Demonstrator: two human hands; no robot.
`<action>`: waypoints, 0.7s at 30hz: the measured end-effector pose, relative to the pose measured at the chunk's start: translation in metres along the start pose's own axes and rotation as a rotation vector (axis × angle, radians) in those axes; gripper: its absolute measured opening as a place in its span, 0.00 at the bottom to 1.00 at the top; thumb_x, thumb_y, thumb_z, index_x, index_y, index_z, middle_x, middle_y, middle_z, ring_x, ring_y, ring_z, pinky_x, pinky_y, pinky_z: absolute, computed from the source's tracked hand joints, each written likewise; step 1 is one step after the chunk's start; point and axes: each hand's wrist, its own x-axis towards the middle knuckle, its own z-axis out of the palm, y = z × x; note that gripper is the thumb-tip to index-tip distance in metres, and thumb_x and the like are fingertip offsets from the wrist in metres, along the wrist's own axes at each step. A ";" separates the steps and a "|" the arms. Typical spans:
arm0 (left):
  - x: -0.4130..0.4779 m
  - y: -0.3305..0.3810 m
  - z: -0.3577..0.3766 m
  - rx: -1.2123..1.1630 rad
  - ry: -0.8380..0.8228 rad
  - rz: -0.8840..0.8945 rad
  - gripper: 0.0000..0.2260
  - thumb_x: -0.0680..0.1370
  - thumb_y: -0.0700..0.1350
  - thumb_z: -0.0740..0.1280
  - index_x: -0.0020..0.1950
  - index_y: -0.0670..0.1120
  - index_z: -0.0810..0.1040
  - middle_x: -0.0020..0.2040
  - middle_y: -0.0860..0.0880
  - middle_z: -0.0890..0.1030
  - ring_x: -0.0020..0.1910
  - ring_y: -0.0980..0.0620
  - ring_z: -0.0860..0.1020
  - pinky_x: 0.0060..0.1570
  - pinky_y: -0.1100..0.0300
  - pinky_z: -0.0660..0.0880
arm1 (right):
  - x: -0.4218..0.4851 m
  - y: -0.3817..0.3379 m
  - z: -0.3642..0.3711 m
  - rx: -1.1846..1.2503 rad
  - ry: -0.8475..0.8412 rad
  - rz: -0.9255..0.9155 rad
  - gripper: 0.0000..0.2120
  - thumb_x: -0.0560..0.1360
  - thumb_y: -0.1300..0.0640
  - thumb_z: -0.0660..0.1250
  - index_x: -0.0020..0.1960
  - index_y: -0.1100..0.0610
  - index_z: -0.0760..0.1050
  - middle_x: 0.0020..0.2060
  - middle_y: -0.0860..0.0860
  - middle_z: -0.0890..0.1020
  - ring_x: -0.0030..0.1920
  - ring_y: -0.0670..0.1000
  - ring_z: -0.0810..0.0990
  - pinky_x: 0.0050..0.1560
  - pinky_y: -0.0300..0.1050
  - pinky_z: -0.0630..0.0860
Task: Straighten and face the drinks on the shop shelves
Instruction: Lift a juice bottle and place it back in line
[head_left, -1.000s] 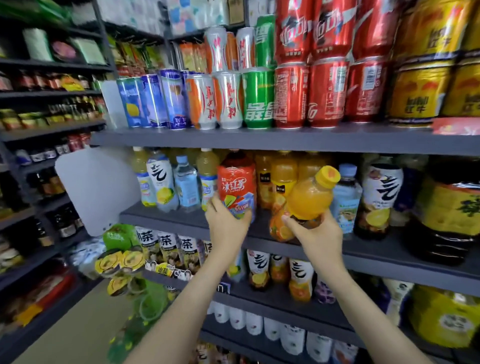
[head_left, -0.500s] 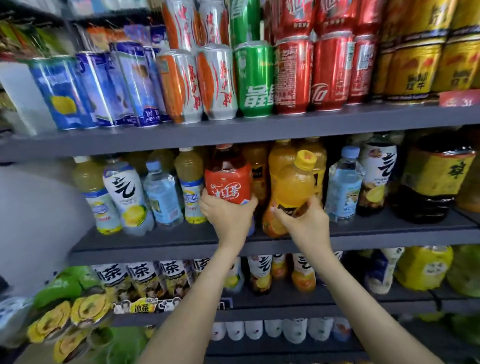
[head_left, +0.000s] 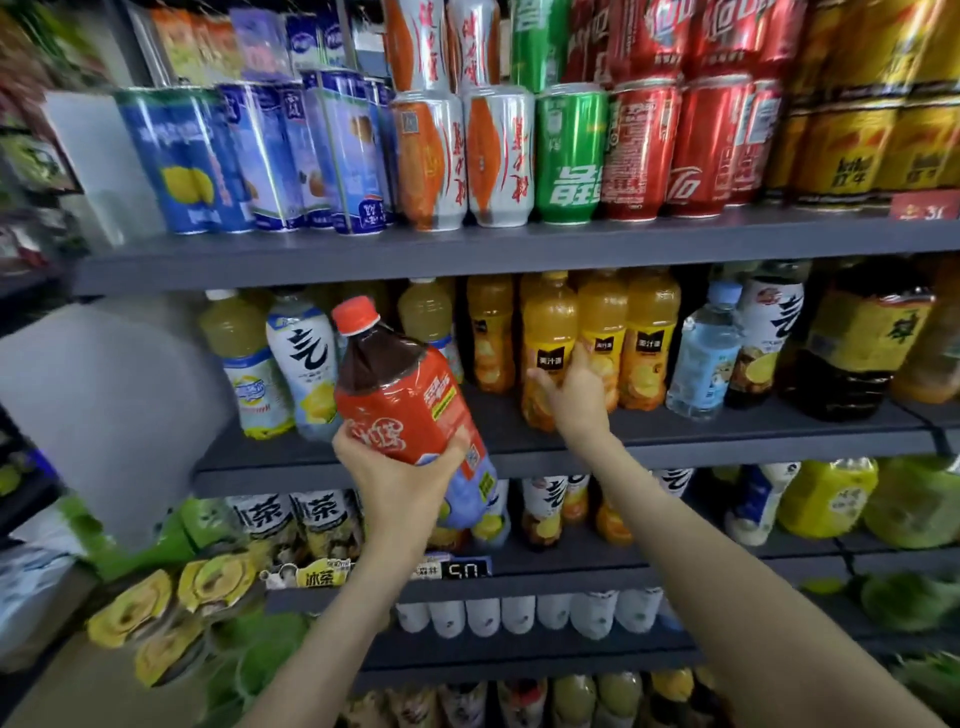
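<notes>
Red-labelled, the plastic bottle of dark tea with a red cap (head_left: 402, 395) is held in the air in front of the grey metal middle shelf (head_left: 675, 441), tilted with its cap to the upper left. The left hand (head_left: 400, 480) grips this bottle around its lower part, fingers closed on the label. To the right of the tea bottle, the right hand (head_left: 576, 395) is closed around the base of an orange juice bottle with a dark label (head_left: 548, 338), which stands upright on the middle shelf, just beside two similar orange bottles. Above this shelf, a green drink can (head_left: 569, 156) stands between white-orange cans and red cans.
</notes>
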 end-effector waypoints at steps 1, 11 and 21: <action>0.000 0.001 -0.005 0.008 0.007 0.003 0.40 0.63 0.43 0.79 0.66 0.44 0.59 0.60 0.46 0.67 0.58 0.50 0.71 0.59 0.53 0.70 | 0.002 -0.001 0.004 -0.030 0.011 0.020 0.27 0.75 0.52 0.67 0.66 0.65 0.62 0.52 0.64 0.79 0.51 0.64 0.79 0.44 0.49 0.71; -0.014 -0.016 -0.037 0.178 -0.068 0.042 0.40 0.60 0.50 0.80 0.63 0.46 0.60 0.57 0.49 0.65 0.59 0.51 0.69 0.55 0.54 0.71 | -0.073 -0.038 -0.010 0.246 -0.072 0.094 0.29 0.74 0.47 0.69 0.69 0.57 0.65 0.60 0.53 0.77 0.60 0.52 0.75 0.54 0.41 0.70; -0.079 -0.034 0.017 0.250 -0.495 0.047 0.46 0.52 0.62 0.73 0.64 0.43 0.63 0.58 0.46 0.68 0.60 0.46 0.71 0.56 0.48 0.73 | -0.159 0.007 -0.062 0.275 -0.364 0.268 0.26 0.65 0.45 0.77 0.58 0.50 0.72 0.52 0.47 0.81 0.51 0.47 0.81 0.49 0.46 0.79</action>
